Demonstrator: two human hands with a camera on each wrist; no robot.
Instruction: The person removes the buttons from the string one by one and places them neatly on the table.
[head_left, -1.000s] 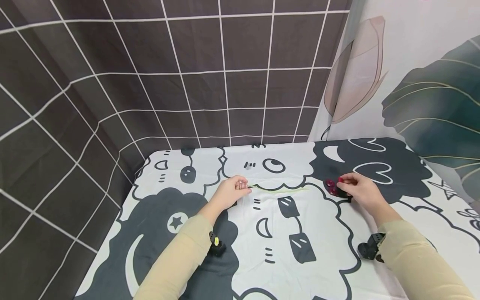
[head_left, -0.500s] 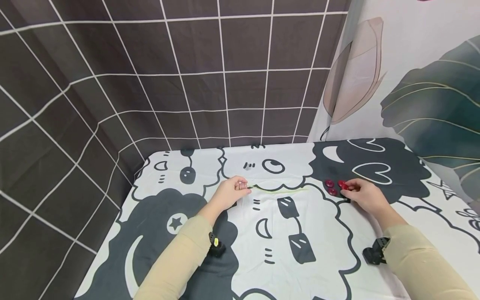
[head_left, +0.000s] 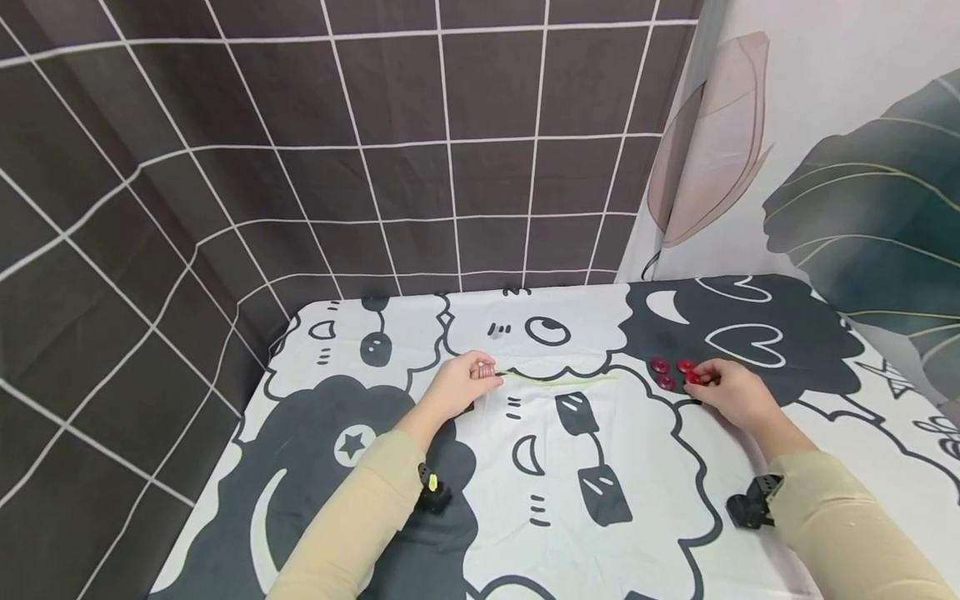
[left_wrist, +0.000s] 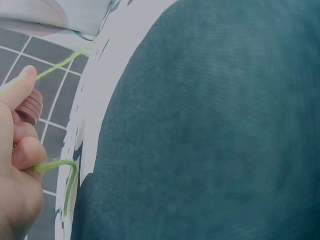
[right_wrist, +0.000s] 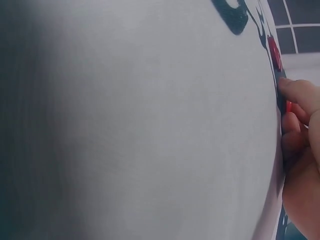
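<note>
My left hand (head_left: 459, 387) pinches a short stack of pinkish discs (left_wrist: 31, 106), which look like buttons, together with a green string (left_wrist: 62, 63). One length of string runs rightward over the cloth, and a loose tail (left_wrist: 70, 185) hangs below the fingers. At the right, my right hand (head_left: 731, 392) has its thumb and fingertips on a bright red button (head_left: 692, 378), low over the cloth. Beside it lie another bright red button (head_left: 685, 365) and two darker red ones, an upper (head_left: 660, 366) and a lower (head_left: 665, 382). In the right wrist view the fingers largely hide the red button.
A black-and-white cartoon cloth (head_left: 570, 550) covers the surface. Behind it hangs a dark curtain (head_left: 397, 183) with a white grid, and a leaf-patterned curtain (head_left: 847, 167) is at the right. A black camera (head_left: 750, 502) sits on the right wrist.
My right hand has come down and slightly right from above the red buttons, uncovering two bright red ones apart from the darker pair. The left hand stays put with its stack and string.
</note>
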